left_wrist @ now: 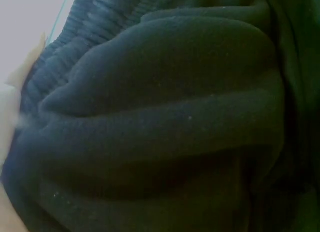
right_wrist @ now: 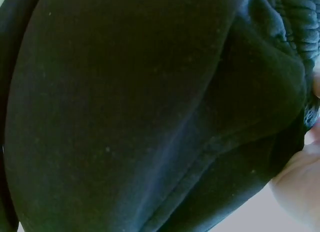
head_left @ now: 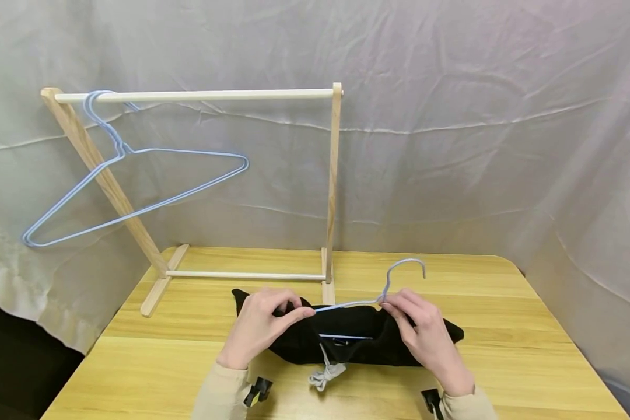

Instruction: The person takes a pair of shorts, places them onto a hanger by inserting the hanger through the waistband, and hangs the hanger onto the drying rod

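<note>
Black drawstring pants [head_left: 399,353] lie bunched on the table, with a gathered elastic waistband [left_wrist: 75,49] and a tied grey drawstring [head_left: 328,373] at the front. A blue wire hanger [head_left: 350,304] is partly inside the waistband opening; its hook stands up and its lower bar shows in the gap. With thumb and fingers my left hand [head_left: 266,322] pinches the waistband beside the hanger's left arm. My right hand [head_left: 424,328] pinches the waistband at the hanger's neck. The hanger's ends are hidden by black cloth. Only bits of each hand show in the wrist views.
Behind to the left stands a wooden rack [head_left: 333,181] with a white top rail [head_left: 215,95]. More blue hangers [head_left: 175,197] hang together at the rail's left end. The wooden table [head_left: 520,373] meets a grey curtain [head_left: 478,157] at the back.
</note>
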Tool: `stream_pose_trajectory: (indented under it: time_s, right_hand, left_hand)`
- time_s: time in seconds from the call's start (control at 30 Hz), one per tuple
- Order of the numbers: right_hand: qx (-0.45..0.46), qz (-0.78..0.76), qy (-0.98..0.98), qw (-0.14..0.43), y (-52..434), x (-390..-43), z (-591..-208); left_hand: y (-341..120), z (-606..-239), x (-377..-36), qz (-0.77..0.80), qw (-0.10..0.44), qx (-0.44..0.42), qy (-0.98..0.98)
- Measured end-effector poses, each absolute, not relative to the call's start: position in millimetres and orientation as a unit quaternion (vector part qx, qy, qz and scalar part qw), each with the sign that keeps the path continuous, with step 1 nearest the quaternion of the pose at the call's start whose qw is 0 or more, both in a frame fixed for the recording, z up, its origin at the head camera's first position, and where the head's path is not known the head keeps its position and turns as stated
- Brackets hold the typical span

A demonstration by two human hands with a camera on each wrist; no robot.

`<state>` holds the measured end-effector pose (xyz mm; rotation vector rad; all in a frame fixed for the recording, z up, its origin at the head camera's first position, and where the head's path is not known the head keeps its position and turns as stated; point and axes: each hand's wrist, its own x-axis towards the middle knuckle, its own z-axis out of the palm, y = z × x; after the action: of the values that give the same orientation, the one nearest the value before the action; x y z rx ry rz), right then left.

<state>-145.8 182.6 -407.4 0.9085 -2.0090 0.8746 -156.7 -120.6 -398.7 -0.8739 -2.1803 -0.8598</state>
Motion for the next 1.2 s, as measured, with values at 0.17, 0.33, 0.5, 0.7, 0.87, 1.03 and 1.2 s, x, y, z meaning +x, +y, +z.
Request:
stream_pose_trajectory:
  time_s: [0.17,0.33,0.5,0.7,0.87,1.03,1.2]
  right_hand:
    - [0.34,0.336,-0.793,0.377,173.4,-142.1,-409.2]
    - [0.323,0.332,-0.805,0.37,166.0,-137.9,-409.7]
    - [0.32,0.328,-0.807,0.373,163.1,-136.0,-408.5]
    - [0.329,0.321,-0.798,0.389,161.7,-135.6,-406.8]
    - [0.333,0.317,-0.799,0.388,160.7,-136.4,-407.7]
    - [0.334,0.317,-0.799,0.386,160.4,-136.8,-408.1]
    - [0.339,0.329,-0.795,0.38,161.5,-136.4,-406.2]
  left_hand:
    - [-112.8,-399.8,-158.4,-0.321,0.336,-0.376,-0.802]
    - [-105.6,-402.3,-159.3,-0.318,0.365,-0.401,-0.778]
    - [-100.1,-402.5,-157.7,-0.306,0.387,-0.398,-0.774]
    - [-93.1,-403.8,-156.1,-0.281,0.406,-0.389,-0.777]
    - [-88.7,-405.1,-155.4,-0.27,0.409,-0.39,-0.78]
    - [-87.1,-405.4,-155.3,-0.274,0.414,-0.387,-0.777]
    - [-87.9,-405.0,-155.5,-0.277,0.423,-0.384,-0.773]
